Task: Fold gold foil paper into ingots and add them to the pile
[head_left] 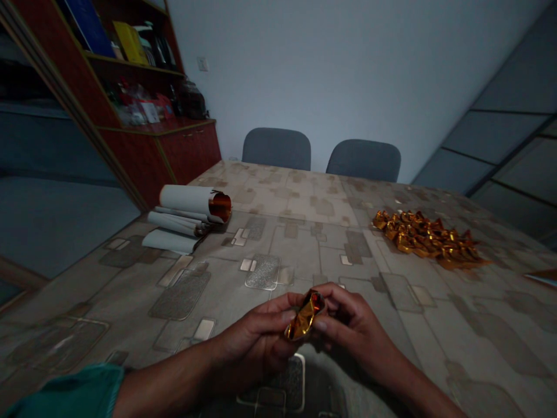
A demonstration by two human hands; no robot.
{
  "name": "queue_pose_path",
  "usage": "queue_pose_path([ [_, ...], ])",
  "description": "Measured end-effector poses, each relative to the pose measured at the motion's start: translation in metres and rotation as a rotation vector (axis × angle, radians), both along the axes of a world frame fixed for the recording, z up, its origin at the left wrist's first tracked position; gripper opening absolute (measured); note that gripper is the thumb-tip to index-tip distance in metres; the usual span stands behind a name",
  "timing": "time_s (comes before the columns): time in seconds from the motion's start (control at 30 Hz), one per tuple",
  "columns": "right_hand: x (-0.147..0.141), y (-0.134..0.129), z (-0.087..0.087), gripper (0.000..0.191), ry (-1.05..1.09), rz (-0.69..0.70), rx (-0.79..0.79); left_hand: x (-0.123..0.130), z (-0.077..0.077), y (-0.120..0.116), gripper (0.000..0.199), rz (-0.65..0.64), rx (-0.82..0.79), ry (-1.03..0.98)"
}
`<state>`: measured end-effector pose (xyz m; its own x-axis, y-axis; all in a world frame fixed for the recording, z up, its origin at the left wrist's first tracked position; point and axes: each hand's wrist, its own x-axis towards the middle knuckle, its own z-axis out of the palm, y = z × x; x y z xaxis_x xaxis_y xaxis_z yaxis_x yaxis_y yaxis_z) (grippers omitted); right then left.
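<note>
A small folded piece of shiny gold foil paper is held above the near part of the table. My left hand pinches its left side between thumb and fingers. On its right side, the thumb and fingers of my right hand close around the edge. The piece has a hollow with a reddish glint at its upper right end. Further back on the right lies a cluster of several folded gold foil pieces. Curled sheets of paper, grey-white outside and gold inside, lie at the left.
The table has a patterned cover. Two grey chairs stand at its far side by the wall. A reddish cabinet with loaded shelves is at the left. A flat gold sheet shows at the right edge.
</note>
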<state>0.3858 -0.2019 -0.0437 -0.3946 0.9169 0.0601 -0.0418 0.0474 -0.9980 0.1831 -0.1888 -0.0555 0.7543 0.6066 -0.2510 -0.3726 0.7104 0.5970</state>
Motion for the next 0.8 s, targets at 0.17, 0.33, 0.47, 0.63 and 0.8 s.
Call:
queue_pose_path([
  [0.17, -0.001, 0.001, 0.001, 0.023, 0.002, -0.074, -0.013, 0.0, 0.001, 0.002, 0.034, 0.1, 0.045, -0.022],
  [0.33, 0.001, 0.005, 0.002, 0.023, -0.071, -0.164, 0.032, -0.001, -0.003, 0.005, 0.031, 0.148, 0.155, 0.088],
  [0.47, 0.002, 0.007, 0.002, 0.026, -0.051, -0.189, -0.011, 0.001, -0.007, 0.007, 0.039, 0.172, 0.288, 0.135],
  [0.63, -0.004, 0.005, 0.002, 0.029, -0.084, -0.152, -0.059, 0.003, -0.008, 0.005, 0.04, 0.25, 0.462, 0.253],
  [0.8, -0.005, 0.005, -0.003, 0.03, -0.107, -0.13, -0.045, 0.001, 0.001, 0.001, 0.038, 0.299, 0.621, 0.43],
])
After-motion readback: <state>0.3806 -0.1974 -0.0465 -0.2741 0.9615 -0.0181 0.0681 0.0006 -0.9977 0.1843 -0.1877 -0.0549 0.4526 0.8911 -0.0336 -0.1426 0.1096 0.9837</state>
